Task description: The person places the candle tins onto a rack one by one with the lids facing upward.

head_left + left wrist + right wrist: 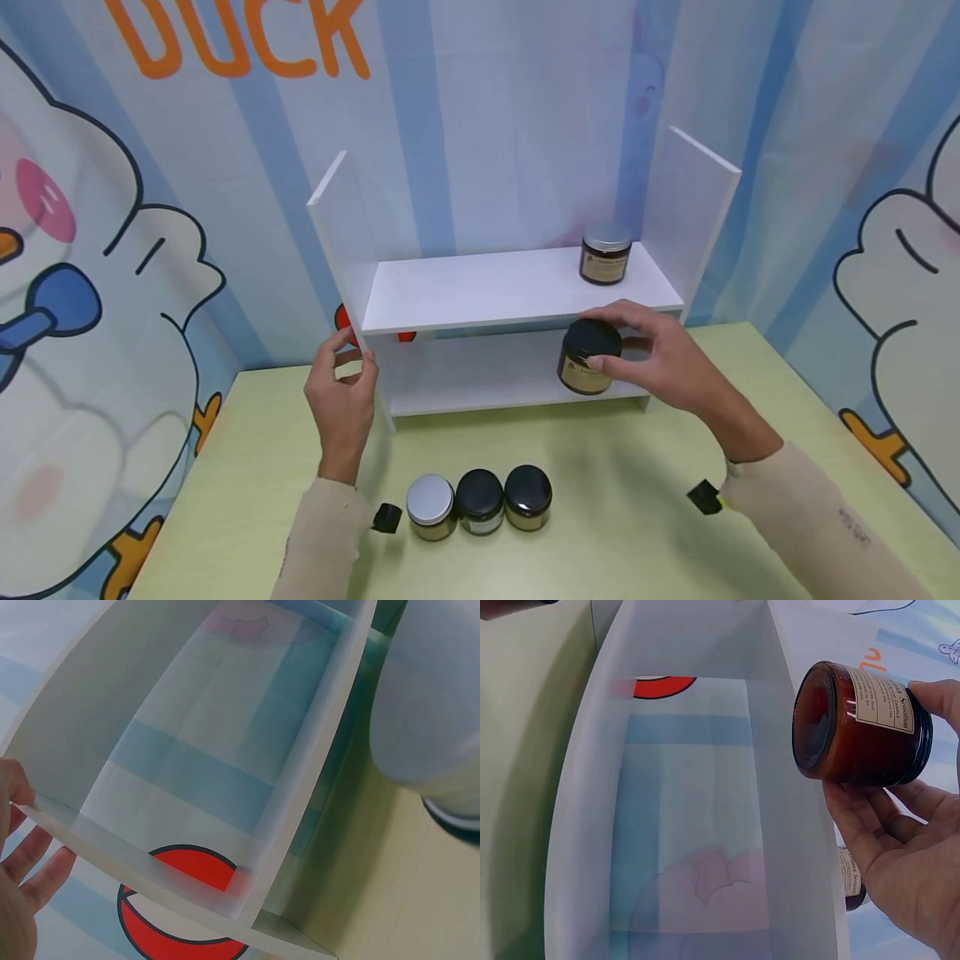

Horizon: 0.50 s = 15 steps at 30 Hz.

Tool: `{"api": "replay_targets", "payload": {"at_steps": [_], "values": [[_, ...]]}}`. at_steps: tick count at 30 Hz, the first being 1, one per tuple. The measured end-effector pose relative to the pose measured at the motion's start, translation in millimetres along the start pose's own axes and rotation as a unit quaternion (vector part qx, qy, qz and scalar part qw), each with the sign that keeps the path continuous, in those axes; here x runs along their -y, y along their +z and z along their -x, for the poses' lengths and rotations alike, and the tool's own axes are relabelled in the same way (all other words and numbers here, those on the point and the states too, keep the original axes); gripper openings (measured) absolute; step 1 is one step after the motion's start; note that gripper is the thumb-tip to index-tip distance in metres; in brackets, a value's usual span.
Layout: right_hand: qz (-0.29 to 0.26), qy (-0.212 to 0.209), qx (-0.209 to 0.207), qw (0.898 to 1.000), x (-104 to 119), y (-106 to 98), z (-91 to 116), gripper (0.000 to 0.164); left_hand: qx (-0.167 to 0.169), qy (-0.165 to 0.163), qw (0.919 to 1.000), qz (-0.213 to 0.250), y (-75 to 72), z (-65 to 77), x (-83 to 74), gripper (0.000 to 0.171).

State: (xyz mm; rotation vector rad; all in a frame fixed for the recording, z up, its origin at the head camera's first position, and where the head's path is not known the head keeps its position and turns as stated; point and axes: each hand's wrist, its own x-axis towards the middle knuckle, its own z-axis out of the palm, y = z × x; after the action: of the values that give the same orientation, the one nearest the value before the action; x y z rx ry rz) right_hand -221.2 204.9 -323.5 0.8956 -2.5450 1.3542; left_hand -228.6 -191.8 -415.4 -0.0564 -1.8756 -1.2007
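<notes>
My right hand (667, 358) grips an amber glass candle jar (588, 358) with a black lid, tilted, in front of the white two-level shelf (480, 287). The right wrist view shows the jar's cream label (881, 701), with the thumb and fingers at its lidded end. At the shelf's left side panel (161, 877), my left hand (345, 400) pinches the front edge, thumb on one face and fingers on the other. Another candle jar (604, 258), silver-lidded, stands at the right end of the upper board.
Three jars stand in a row on the pale green table (277, 467): one silver-lidded jar (431, 504), a black-lidded jar (480, 500) and another black-lidded jar (528, 497). A striped cartoon curtain (517, 125) hangs behind the shelf. The shelf's tall side panels rise at both ends.
</notes>
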Motion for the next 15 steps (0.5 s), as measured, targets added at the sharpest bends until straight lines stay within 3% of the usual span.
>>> {"api": "replay_targets", "payload": {"at_steps": [15], "values": [[-0.004,-0.022,-0.01,1.0,8.6,-12.1,-17.0,0.051,-0.002,0.006,0.9999,0.008,-0.1,-0.7,0.0,0.041]]}}
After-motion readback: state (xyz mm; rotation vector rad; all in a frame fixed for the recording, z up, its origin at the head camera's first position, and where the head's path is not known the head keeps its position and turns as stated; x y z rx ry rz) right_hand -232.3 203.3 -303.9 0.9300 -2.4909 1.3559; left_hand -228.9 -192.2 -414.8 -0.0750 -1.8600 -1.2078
